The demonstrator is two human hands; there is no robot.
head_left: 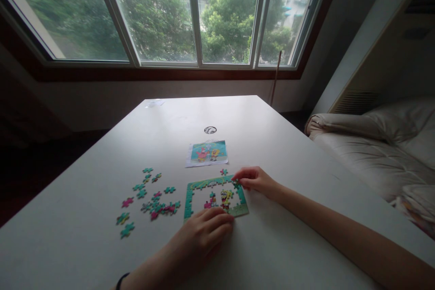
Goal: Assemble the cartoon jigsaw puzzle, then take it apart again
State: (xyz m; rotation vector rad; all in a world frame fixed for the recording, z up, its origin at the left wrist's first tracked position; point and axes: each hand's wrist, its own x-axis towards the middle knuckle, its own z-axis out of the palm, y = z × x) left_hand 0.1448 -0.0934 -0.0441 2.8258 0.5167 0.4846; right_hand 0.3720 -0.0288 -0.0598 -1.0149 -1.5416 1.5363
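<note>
Two-finger pinch on right hand (254, 180): thumb and forefinger closed on small green puzzle piece (235, 185), right at top right corner of half-built puzzle (190, 195). Can't tell if seated in the border or just touching it.

Left hand (204, 231) palm down, fingers straight and together, flat across puzzle's near edge, gripping nothing. Black band (122, 280) on that wrist.

Handling guess: piece is thin card, very light, stiff but weak at the tabs. Best taken by its edges with fingertips, pressed down flat, not forced. Border only loosely locked, likely to slide on smooth white table (84, 244) or come apart if lifted, so needs pinning from above.

Outward: one stray piece (223, 171) just beyond the frame, loose pieces (152, 199) scattered to the left, reference picture (207, 152) farther up the table. Window behind, bedding (374, 145) off to the right.
</note>
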